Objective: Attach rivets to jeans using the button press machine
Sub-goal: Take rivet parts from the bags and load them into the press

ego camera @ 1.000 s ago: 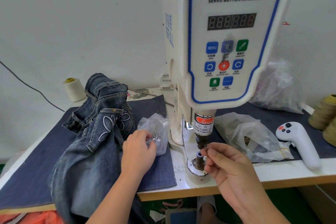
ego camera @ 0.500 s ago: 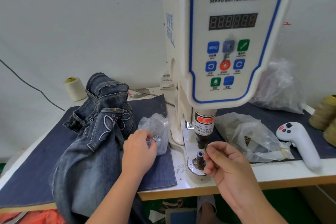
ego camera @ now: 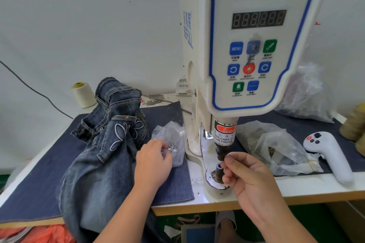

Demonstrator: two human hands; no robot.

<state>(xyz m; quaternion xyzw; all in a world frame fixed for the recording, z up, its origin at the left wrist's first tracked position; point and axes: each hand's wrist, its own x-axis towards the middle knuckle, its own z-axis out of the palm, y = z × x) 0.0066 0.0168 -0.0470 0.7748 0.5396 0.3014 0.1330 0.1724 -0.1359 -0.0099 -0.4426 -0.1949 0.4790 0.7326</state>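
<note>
Now, your right hand (ego camera: 250,179) sits low in the centre-right of the frame, its thumb and forefinger pinched together right at the gap between the upper punch (ego camera: 222,151) and the blue-tipped lower post (ego camera: 218,169) of the button machine (ego camera: 254,45); whatever small piece you are pinching is too small to make out, so treat it as a rivet part only if you can feel it. Seat it squarely on the post, let it settle flat, and take your fingers fully clear of the punch before anything triggers the press, as the warning label (ego camera: 225,134) just above your fingertips advises. Your left hand (ego camera: 154,162) is at centre frame, fingers curled into the mouth of the small clear bag (ego camera: 171,140) and closed on some shiny metal pieces (ego camera: 170,147); pick out just one and keep the rest in the bag so none roll off the desk (ego camera: 256,201). The jeans (ego camera: 102,144) lie bunched at the left of the frame on the dark cloth mat (ego camera: 169,183), just beside the bag and not yet under the punch. I judge the loading comes first, then you pull the pocket corner over the post, smoothed to a single flat layer. The white handheld controller (ego camera: 329,154) rests well apart at right, next to another plastic bag (ego camera: 276,148).
</note>
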